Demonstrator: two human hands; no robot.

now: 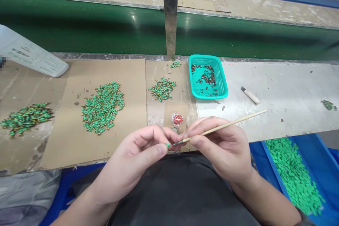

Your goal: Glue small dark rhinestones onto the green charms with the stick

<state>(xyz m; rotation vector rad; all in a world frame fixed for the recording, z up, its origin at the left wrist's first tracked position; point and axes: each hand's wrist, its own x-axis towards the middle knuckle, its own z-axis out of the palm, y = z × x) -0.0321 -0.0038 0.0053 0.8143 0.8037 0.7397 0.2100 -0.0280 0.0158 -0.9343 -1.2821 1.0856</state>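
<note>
- Far to the left of the teal basket (221,77), a white bottle (34,54) is seen leaning, with part of it cut off from view.
- Far left of the basket, and lower down, a heap of green and gold bits (28,116) is spread on the surface (16,91).
- Left of the basket, a sheet of brown card (132,113) is laid flat, and a wide pile (103,107) of the same bits is spread on it.
- In front of the basket and to its left, a small green piece (168,145) is pinched by the left hand (143,148), between thumb and finger.
- Just left of the basket, a smaller pile (162,89) is set, and a tiny pile (174,64) is placed near its back left corner.
- In front of the basket, toward its left side, a round red thing (177,119) with a white mark is seen.
- Inside the basket, dark bits (209,76) are scattered.
- In front of the basket, a thin wooden brush (246,118) is gripped by the right hand (225,141). Its tip is held just beside the small green piece; whether they touch cannot be told.
- Right of the basket, a short pale tool (251,96) is laid down.
- Farther right of the basket, and lower, flat green bits (293,173) are held in a blue tray (317,162).
- Farthest right of the basket, a little green clump (328,105) is seen.
</note>
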